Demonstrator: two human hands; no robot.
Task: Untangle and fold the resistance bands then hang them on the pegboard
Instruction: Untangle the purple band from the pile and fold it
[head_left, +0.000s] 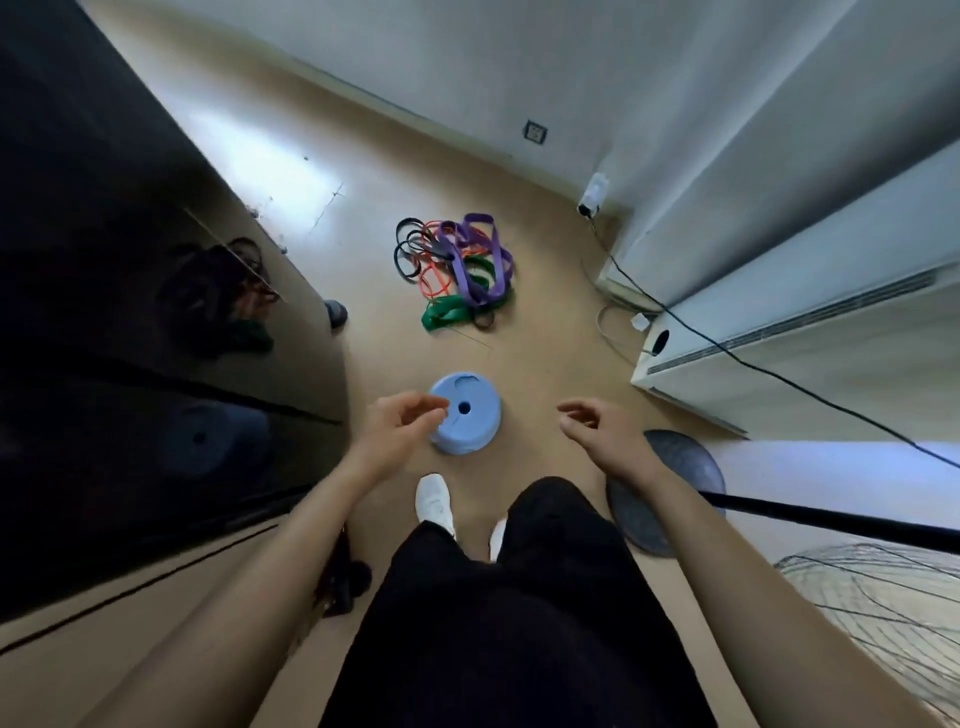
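The tangled resistance bands (456, 270), black, orange, purple and green, lie in a heap on the floor (530, 332) well ahead of me. A blue weight plate (466, 414) sits between them and my white shoe (434, 502). My left hand (397, 425) and right hand (597, 429) hang loosely curled and hold nothing, with a grey disc (670, 499) and black pole (831, 521) at my right and a dark glossy cabinet (156, 322) at my left.

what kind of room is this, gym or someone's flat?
Likely a small exercise room; home or studio, I cannot tell. A tangled pile of resistance bands lies on the floor, with a blue weight-plate-like disc and a grey balance disc nearby.
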